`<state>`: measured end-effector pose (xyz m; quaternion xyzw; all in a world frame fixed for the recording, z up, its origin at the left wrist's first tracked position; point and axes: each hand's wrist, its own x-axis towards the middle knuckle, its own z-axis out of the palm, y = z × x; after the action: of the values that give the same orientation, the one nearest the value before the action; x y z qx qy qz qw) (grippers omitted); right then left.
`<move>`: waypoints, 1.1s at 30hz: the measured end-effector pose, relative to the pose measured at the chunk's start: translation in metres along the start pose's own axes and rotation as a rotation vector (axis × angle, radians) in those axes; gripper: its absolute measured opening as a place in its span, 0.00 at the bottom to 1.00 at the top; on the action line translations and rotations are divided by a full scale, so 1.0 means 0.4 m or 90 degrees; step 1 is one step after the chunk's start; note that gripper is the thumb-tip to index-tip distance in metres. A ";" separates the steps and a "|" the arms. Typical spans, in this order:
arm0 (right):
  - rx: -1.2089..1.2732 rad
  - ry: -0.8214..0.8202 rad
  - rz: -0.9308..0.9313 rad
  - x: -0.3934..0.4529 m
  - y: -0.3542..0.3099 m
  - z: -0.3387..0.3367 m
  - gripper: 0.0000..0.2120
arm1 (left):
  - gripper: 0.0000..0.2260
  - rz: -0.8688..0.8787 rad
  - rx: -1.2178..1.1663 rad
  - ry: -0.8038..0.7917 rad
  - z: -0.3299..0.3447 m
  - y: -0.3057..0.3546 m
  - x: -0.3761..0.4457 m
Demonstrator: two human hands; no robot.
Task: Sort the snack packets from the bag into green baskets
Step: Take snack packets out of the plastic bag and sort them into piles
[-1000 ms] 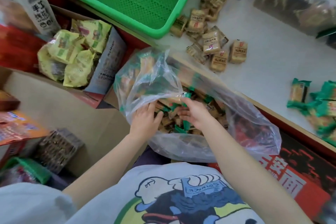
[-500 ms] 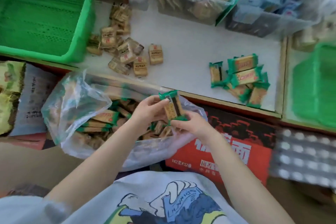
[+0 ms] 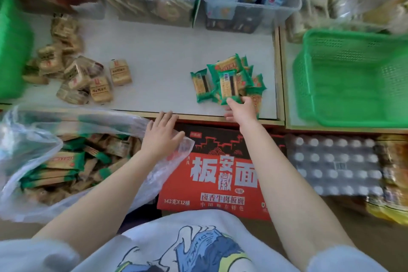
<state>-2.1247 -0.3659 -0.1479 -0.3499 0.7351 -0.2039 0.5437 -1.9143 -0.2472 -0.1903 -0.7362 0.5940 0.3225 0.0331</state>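
The right hand (image 3: 240, 109) apparently pinched a green packet (image 3: 228, 86), long axis pointing away, over the pile (image 3: 247, 75); the left hand (image 3: 160, 137) lay spread on the bag (image 3: 31, 139)

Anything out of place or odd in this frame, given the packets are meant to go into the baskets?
Yes: both sorted piles, the brown packets and the green packets, lie loose on the white shelf, while the green basket beside them looks empty. Nothing appears spilled or damaged.
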 end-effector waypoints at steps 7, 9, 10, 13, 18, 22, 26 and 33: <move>-0.406 0.177 -0.347 -0.019 0.082 0.036 0.23 | 0.29 -0.009 0.015 -0.019 -0.006 0.000 0.002; -0.473 0.166 -0.346 -0.012 0.092 0.051 0.28 | 0.28 -0.008 0.005 -0.019 -0.003 -0.004 0.005; -0.484 0.168 -0.332 -0.006 0.090 0.053 0.28 | 0.28 -0.007 -0.002 -0.020 -0.002 -0.006 0.006; -0.496 0.175 -0.335 0.024 0.078 0.048 0.26 | 0.28 -0.009 -0.011 -0.023 0.000 -0.007 0.008; -0.483 0.175 -0.343 0.092 0.038 0.025 0.27 | 0.28 -0.013 -0.014 -0.035 -0.002 -0.008 0.003; -0.439 0.135 -0.323 0.111 0.015 0.018 0.27 | 0.28 -0.017 -0.023 -0.039 -0.007 -0.002 0.002; -0.336 0.075 -0.329 0.040 0.029 0.048 0.27 | 0.28 -0.010 -0.030 -0.050 -0.011 0.001 0.004; -0.254 -0.175 -0.319 -0.185 0.054 0.216 0.07 | 0.23 -0.015 -0.091 0.119 -0.086 -0.132 -0.101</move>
<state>-2.0374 -0.2898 -0.1422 -0.6430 0.5716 -0.1339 0.4919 -1.8555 -0.2121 -0.1602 -0.7704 0.5615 0.2936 -0.0709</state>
